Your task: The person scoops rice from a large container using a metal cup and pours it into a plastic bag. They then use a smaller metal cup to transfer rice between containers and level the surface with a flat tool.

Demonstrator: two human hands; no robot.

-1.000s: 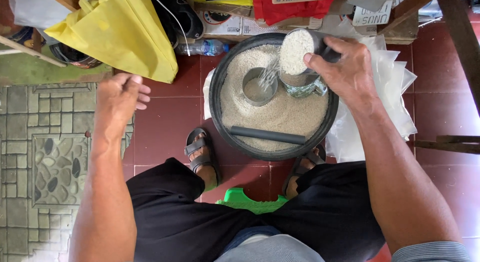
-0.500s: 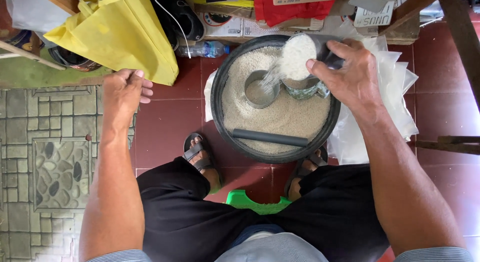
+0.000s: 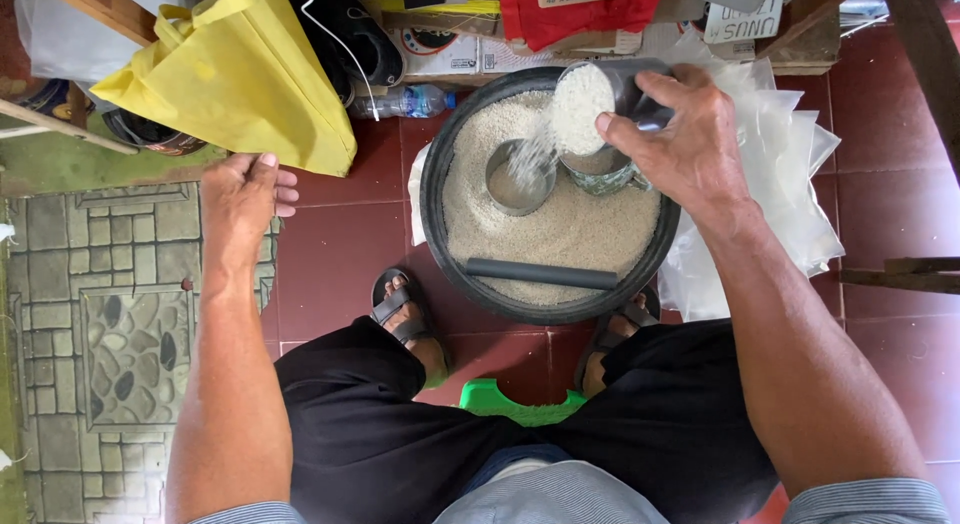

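Tipped further since a moment ago: scoop [image 3: 590, 104], rice now spilling from its mouth toward the round tin [image 3: 520, 179] just below my fingertips. Right hand [image 3: 685, 144]: fingers clamped round the scoop, over the black basin [image 3: 450, 244] of rice. Left hand [image 3: 245, 199]: fingers loosely together, holding nothing, now lower, just under the yellow bag [image 3: 240, 74], well apart from the basin.

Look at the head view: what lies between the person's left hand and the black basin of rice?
In the head view, only bare red floor tiles lie between the left hand and the black basin; a yellow bag sits just above that stretch.
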